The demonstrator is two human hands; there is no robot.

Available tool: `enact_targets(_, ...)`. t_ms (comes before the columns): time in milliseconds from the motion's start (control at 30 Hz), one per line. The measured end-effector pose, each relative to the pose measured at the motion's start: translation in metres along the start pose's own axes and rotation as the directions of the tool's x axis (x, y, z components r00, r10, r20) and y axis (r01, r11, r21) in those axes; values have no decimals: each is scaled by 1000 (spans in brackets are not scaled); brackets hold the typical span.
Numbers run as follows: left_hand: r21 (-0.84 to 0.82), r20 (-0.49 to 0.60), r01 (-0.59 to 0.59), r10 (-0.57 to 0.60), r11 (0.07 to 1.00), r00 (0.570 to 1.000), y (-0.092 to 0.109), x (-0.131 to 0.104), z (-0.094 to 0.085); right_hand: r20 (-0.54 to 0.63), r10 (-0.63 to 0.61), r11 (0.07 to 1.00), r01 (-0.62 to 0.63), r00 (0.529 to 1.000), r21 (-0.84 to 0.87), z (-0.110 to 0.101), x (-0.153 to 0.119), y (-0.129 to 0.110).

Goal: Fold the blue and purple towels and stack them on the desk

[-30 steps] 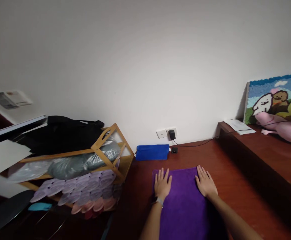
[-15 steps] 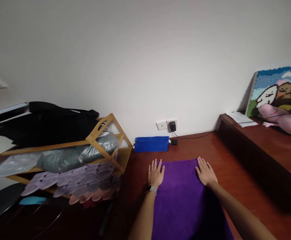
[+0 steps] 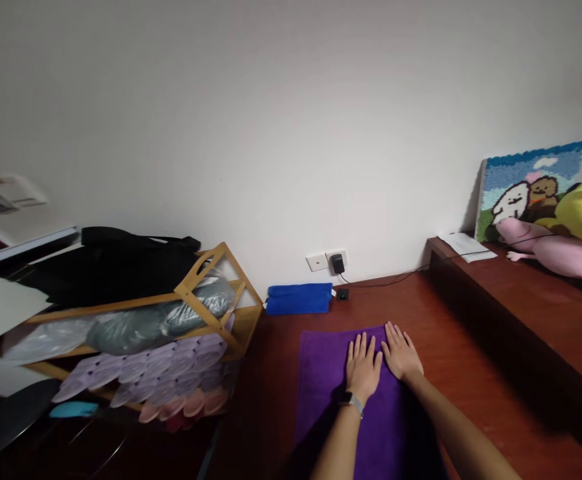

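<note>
A purple towel (image 3: 321, 380) lies spread flat on the reddish-brown wooden table (image 3: 463, 360). My left hand (image 3: 364, 368), with a watch (image 3: 352, 401) on its wrist, rests palm down on the towel, right of its middle, fingers stretched out. Just beside it, my right hand (image 3: 401, 353) lies flat across the towel's far right corner and edge, fingers also extended. The hands almost touch. Neither one grips anything. Dark shadow covers part of the towel near my forearms.
Against the wall sits a folded blue cloth (image 3: 299, 299), near a black plug (image 3: 337, 263) and its cable. At right, a raised ledge (image 3: 521, 293) bears a pink plush toy (image 3: 561, 250) and a picture (image 3: 531, 187). A wooden rack (image 3: 221, 287) with bags and slippers stands left.
My left hand has moved right, from the towel's far left corner to beside my right hand. The right hand stays near the far right corner. The view has shifted slightly.
</note>
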State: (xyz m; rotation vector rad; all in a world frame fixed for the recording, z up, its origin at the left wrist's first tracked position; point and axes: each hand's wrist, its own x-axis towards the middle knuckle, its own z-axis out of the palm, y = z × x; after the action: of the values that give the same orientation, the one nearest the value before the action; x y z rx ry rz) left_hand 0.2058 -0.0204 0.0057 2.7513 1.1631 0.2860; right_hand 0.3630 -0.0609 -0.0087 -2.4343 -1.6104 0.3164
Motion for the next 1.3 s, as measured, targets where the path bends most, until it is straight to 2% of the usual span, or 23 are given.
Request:
enact_targets(33,0,10,30,-30,1000,1000,3,0,3,-1,-2,1000,2,1000,3,0,0,0)
enact_targets(100,13,20,93,-93,996,995,-7,-4,-1,-7,-5,1000,5,1000,13,-1,0,0)
enact_targets(200,75,45,241,-245,968,969,-54,-22,-25,-15,0,1000,0,1000,20,-1,0,0)
enact_targets(267,120,61,333,-342,935,938,-92,-44,-44,-16,0,1000,0,1000,20,1,-1,0)
enact_targets(333,127,73,350,-361,928,930,-123,-72,-57,-19,-4,1000,4,1000,20,4,-1,1)
enact_targets(367,117,69,336,-345,934,936,-132,-88,-60,-23,-5,1000,5,1000,18,6,-2,2)
enact_targets(433,92,28,304,-308,948,951,-137,-120,-59,-29,-2,1000,3,1000,9,8,-2,2)
enact_targets(533,81,-41,259,-257,962,966,-119,-165,-47,-10,15,1000,-15,1000,-10,5,-2,0)
enact_targets(600,92,-43,244,-241,965,970,-103,-185,-38,15,23,1000,-22,1000,-16,-2,-2,-4)
enact_targets(733,113,-49,273,-269,955,962,-89,-197,-30,37,20,1000,-20,999,-21,-16,-22,-12)
enact_targets(800,117,-70,270,-264,956,962,-90,-195,-30,-5,17,1000,-17,1000,-16,-15,-46,-12)
enact_targets(900,126,-84,265,-256,956,963,-95,-192,-31,-67,-15,1000,15,998,8,-1,-88,-7)
enact_targets(1000,151,-77,258,-249,954,965,-98,-191,-32,-21,-21,999,22,1000,44,12,-118,-1)
enact_targets(1067,173,-106,251,-235,952,966,-94,-188,-33,13,-26,998,26,1000,53,15,-126,1)
enact_targets(1167,177,-160,200,-173,964,972,-71,-171,-31,-9,-50,998,50,999,41,18,-127,2)
enact_targets(1300,91,-113,71,-61,993,992,-11,-127,-20,-39,-27,999,28,999,28,19,-124,2)
